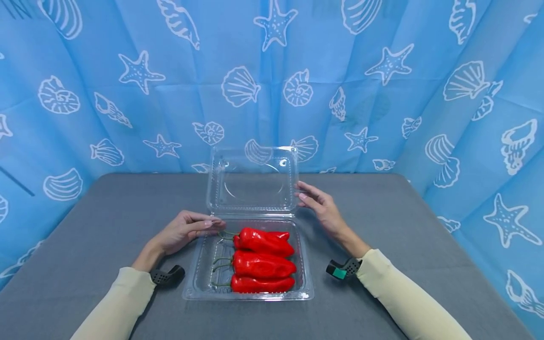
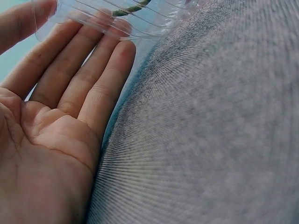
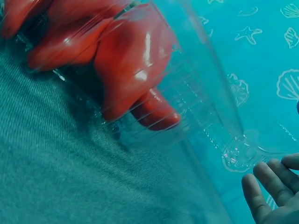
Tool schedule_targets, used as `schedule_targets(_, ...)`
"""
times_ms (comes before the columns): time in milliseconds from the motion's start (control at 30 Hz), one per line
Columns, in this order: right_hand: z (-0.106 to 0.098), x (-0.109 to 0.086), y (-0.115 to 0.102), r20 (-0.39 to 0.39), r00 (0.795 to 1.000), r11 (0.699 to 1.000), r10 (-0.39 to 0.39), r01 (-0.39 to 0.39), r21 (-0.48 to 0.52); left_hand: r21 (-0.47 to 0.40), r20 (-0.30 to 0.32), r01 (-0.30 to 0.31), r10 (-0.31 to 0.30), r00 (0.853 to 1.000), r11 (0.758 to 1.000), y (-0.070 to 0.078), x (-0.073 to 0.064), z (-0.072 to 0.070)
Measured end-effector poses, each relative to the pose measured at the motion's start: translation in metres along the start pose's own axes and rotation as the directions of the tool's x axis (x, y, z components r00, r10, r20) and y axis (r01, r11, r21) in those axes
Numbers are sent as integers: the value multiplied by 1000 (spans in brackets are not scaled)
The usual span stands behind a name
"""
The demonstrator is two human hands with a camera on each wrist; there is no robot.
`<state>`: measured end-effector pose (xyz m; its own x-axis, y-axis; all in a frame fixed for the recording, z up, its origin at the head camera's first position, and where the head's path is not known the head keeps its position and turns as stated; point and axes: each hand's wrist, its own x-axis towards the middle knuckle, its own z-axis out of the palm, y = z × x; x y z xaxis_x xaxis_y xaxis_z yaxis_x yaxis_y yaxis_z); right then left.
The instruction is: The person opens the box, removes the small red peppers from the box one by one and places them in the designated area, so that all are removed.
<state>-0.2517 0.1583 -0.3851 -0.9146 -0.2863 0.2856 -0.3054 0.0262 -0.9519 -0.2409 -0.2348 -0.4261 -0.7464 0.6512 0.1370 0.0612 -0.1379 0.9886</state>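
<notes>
A clear plastic clamshell container (image 1: 194, 278) lies on the table with its hinged lid (image 1: 254, 182) raised at the back. Inside the base are several red peppers (image 1: 265, 264), their green stems pointing left. At the base's back left corner, my left hand (image 1: 182, 231) pinches the rim, thumb on one side and fingers on the other. In the left wrist view its fingers (image 2: 88, 70) reach straight along the plastic wall. My right hand (image 1: 325, 210) touches the lid's right edge with extended fingers; the right wrist view shows them near the lid's corner, the thumb mostly out of frame.
A grey cloth covers the table (image 1: 140, 203). Behind and at both sides hangs a blue curtain (image 1: 178, 94) with white shell and starfish prints. Black wrist cameras (image 1: 344, 269) are worn on both wrists, below the pale sleeves' cuffs.
</notes>
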Motion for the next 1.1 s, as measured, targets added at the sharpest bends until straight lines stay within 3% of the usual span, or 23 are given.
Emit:
schedule_targets(367,-2,0,10,47,996,987,72,-77,138,-15,-33,-11,10,999,1000,0,1,0)
schedule_targets(700,-3,-2,18,123,987,979,107,-126,161,-11,-57,-14,13,998,1000,1,2,2)
schedule_targets(967,0,-2,20,140,966,959,219,-239,152,-20,-83,1,-2,997,1000,2,1,3)
schedule_targets(1100,0,-2,20,143,960,957,239,-258,130,-26,-87,5,-7,996,1000,2,0,3)
